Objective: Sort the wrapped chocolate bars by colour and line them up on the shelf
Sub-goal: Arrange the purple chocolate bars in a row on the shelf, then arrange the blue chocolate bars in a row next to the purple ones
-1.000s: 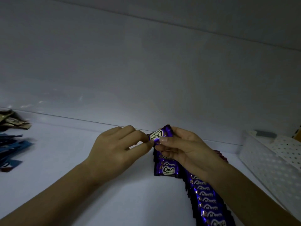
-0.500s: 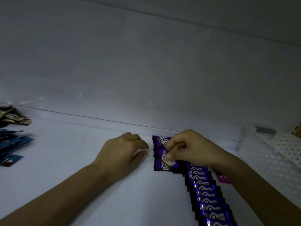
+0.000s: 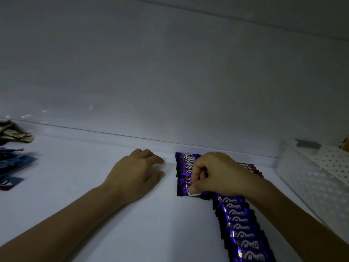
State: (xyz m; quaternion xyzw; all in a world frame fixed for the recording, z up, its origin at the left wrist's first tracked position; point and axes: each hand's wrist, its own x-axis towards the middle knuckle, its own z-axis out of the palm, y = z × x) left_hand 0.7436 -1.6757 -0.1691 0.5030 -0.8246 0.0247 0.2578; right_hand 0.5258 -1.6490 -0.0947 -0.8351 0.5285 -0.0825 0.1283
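Observation:
Purple wrapped chocolate bars (image 3: 239,224) lie overlapped in a row that runs from the front right toward the shelf's back wall, with a second short stack (image 3: 186,163) at the back. My right hand (image 3: 215,174) sits on that stack, its fingers curled and pinching the nearest purple bar (image 3: 184,188) at its front edge. To the left of the stack, my left hand (image 3: 136,174) rests flat on the white shelf (image 3: 75,186) with relaxed fingers and holds nothing. A few dark red bars (image 3: 251,168) show behind my right wrist.
Blue wrapped bars (image 3: 11,165) and brown ones (image 3: 13,134) lie at the far left edge. A white perforated basket (image 3: 317,176) stands at the right. The shelf's back wall (image 3: 170,82) rises just behind the stack.
Both hands held a purple bar up a second ago. My right hand has since lowered it onto the back stack, and my left hand let go and settled on the shelf.

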